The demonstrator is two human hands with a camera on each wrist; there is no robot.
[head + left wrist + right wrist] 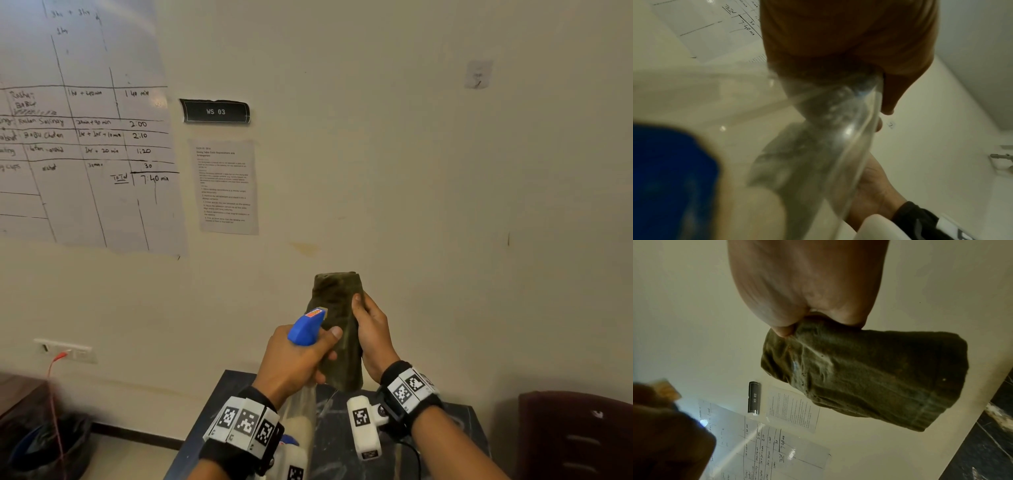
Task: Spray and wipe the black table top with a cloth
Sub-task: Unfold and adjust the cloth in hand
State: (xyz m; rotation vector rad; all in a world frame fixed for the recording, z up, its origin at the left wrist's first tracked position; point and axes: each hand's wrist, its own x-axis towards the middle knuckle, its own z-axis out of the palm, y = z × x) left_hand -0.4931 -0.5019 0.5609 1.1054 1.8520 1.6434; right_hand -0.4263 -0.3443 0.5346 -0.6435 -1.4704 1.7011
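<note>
1. The left hand (298,359) is wrapped round the neck of a clear spray bottle (301,407), fingers curled on it. The blue spray head (306,327) sits above the fist.
2. The bottle's long axis runs near upright, body hanging below the hand over the black table top (346,421). The nozzle points forward and to the right, at the cloth (340,329).
3. The right hand (371,334) grips the cloth along its right edge, thumb on the near face and fingers behind.
4. The cloth is dark olive and folded into a long pad. Its long axis is upright, top end towards the wall (411,171), bottom end just above the table's far edge. It hangs clear of the table.
5. The nozzle is just beside the cloth's near face; contact cannot be told.
6. The wall carries a hand-drawn chart (85,137), a sign (215,111) reading "WS 03" and a printed sheet (226,186).
</note>
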